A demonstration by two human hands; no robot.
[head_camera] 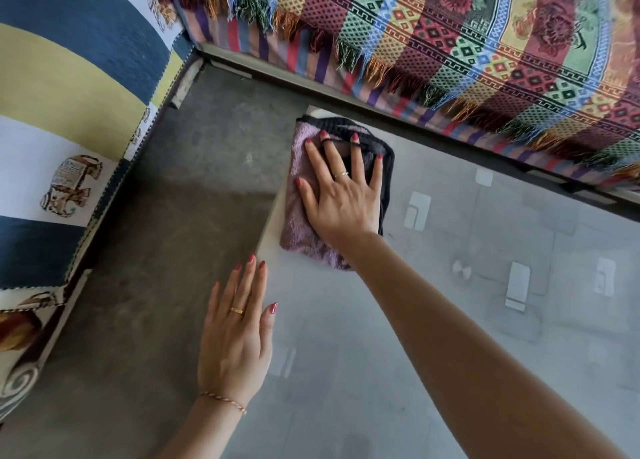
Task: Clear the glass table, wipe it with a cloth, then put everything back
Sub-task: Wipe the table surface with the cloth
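glass table [433,337] is filling the lower right of the head view, its corner pointing toward the upper left, and its top is showing pale reflections of rectangular shapes. a cloth [304,202], pinkish-purple with a dark edge, is lying folded on that corner, just inside the table's left edge. the right hand [341,195] is pressing flat on the cloth with fingers spread and straight, not curling around it; a thin dark loop on the cloth is crossing over two of the fingers, and a slim ring is sitting on one finger. the left hand [237,334] is resting on the table's left edge nearer the person, fingers straight and together, pointing toward the cloth, holding nothing; it is wearing a gold ring and a thin bracelet at the wrist. a grey floor [166,233] is lying to the left of the table. a fringed, multicoloured woven throw [450,36] is hanging over a seat beyond the table's far edge, and a cover with blue, yellow and white bands and elephant prints [69,112] is draping furniture at the left.
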